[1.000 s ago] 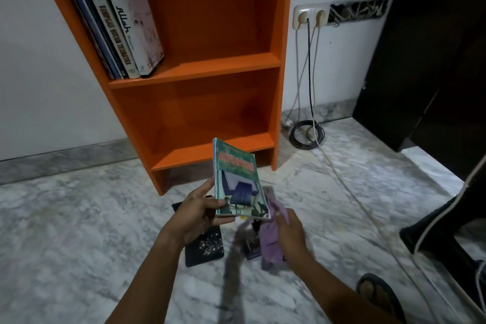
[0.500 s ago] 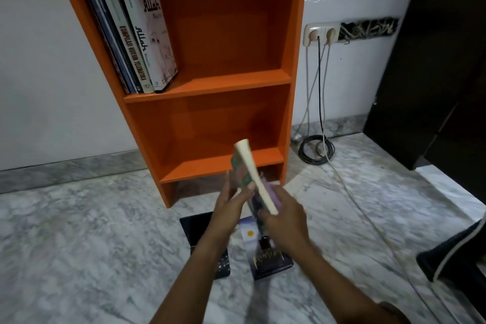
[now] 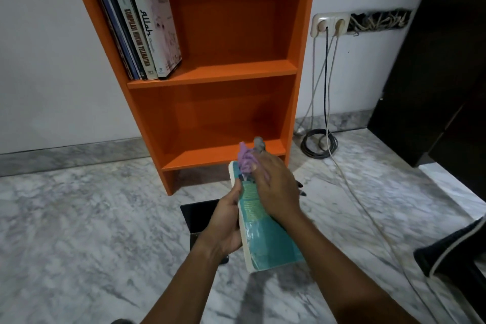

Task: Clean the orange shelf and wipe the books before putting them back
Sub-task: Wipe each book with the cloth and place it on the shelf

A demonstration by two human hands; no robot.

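A teal paperback book [image 3: 265, 239] is held low in front of the orange shelf [image 3: 226, 71], its back cover facing up. My left hand [image 3: 223, 226] grips the book's left edge from below. My right hand [image 3: 273, 187] lies on the cover near its far end and holds a crumpled purple cloth [image 3: 246, 160] against it. Several books [image 3: 142, 23] lean to the left on the shelf's upper board. The lower board [image 3: 223, 152] has nothing on it.
A dark book [image 3: 200, 216] lies on the marble floor under my hands, mostly hidden. Cables [image 3: 319, 143] run from a wall socket [image 3: 330, 25] to a coil on the floor right of the shelf. A dark cabinet [image 3: 434, 60] stands at the right.
The book was turned over from front cover up, through edge-on, to back cover up. My right hand with the cloth came onto the cover. The view moved closer to the shelf.
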